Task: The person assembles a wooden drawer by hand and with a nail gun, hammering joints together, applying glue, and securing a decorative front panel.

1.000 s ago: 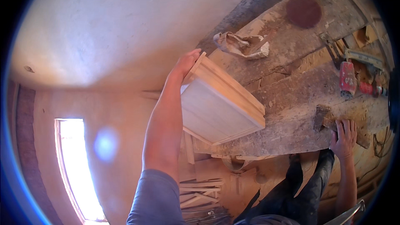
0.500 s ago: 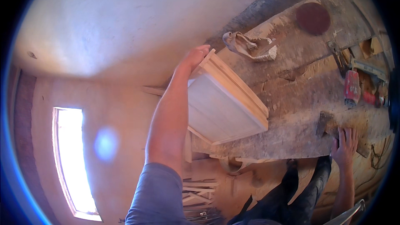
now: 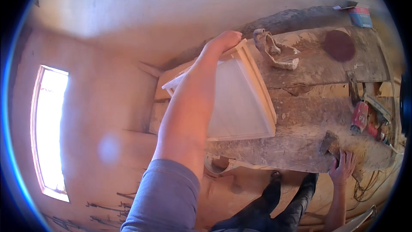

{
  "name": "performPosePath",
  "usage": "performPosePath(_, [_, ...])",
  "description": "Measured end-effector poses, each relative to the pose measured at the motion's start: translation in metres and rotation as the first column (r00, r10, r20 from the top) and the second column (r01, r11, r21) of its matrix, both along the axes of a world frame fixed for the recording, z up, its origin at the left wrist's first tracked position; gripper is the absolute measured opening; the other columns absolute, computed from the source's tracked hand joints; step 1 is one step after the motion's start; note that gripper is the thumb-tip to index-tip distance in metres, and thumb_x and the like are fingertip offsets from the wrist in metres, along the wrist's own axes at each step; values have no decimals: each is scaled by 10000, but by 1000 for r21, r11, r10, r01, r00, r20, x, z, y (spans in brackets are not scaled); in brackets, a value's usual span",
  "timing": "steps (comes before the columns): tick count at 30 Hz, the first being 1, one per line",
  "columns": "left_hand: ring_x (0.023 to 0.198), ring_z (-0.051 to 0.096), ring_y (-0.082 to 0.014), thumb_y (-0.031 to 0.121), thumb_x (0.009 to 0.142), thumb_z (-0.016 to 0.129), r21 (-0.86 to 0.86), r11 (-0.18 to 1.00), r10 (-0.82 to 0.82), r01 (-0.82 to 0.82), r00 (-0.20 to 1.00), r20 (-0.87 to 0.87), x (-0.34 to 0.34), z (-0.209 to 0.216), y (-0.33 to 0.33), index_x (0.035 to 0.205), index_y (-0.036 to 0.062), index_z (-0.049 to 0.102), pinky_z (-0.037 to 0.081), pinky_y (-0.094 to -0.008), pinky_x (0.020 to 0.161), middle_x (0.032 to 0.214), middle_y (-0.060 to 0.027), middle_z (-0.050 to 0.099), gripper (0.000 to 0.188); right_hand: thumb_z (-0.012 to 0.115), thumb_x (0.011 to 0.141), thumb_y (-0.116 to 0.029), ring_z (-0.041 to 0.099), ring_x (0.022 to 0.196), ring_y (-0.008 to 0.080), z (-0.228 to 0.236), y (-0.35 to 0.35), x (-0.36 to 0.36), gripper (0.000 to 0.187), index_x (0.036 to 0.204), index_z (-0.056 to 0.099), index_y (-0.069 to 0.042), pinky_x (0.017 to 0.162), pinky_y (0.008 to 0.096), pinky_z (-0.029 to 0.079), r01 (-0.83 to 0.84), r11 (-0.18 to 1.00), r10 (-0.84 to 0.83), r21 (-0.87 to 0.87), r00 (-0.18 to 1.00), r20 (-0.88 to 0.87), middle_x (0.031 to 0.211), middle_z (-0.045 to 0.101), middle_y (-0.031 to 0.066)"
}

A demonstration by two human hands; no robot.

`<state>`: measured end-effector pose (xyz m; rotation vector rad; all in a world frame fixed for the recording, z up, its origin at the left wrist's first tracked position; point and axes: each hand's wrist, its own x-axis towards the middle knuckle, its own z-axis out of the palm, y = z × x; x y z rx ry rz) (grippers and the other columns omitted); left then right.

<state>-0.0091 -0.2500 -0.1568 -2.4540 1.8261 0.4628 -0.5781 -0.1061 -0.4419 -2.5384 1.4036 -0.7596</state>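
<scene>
My left hand (image 3: 229, 39) is closed on the far corner of a light wooden frame with a pale, flat panel (image 3: 238, 96). The frame is tilted above the workbench (image 3: 309, 116), its near edge low by the boards; whether that edge touches them, I cannot tell. My left forearm crosses in front of the panel and hides part of its left side. At the bench's front edge, my right hand (image 3: 342, 165) lies with its fingers stretched out, beside a dark wooden block (image 3: 329, 141). Nothing shows in its grasp.
A dusty cloth strap or mask-like piece (image 3: 274, 51) and a dark red round disc (image 3: 339, 46) lie on the bench. To the right are a red power tool (image 3: 359, 117) and a metal tool (image 3: 377, 107). A blue-and-red container (image 3: 360, 16) stands at the far corner. A bright window (image 3: 51, 133) is left.
The frame in my left hand has turned, showing more of its panel and rim and less of its outer side. My view has shifted. My right hand stays at the bench edge.
</scene>
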Motion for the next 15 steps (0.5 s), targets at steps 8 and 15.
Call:
performPosePath(8, [1211, 612, -399, 138, 945, 420, -29, 998, -58, 61, 995, 87, -12, 2, 3, 1188, 24, 702, 487, -480, 1007, 1322, -210, 642, 389, 676, 791, -181, 548, 1038, 418, 7, 0, 1, 441, 1194, 616, -14, 919, 511, 460, 15, 999, -17, -37, 999, -49, 1137, 563, 188])
performPosePath(15, [1263, 598, -383, 138, 941, 420, -22, 998, 57, -55, 994, 92, 4, -14, -8, 1202, 7, 705, 478, -487, 1010, 1345, -212, 639, 408, 668, 802, -186, 548, 1050, 413, 2, 1, 2, 431, 1192, 609, -13, 902, 509, 460, 3, 1000, -3, -4, 999, -44, 1142, 569, 183])
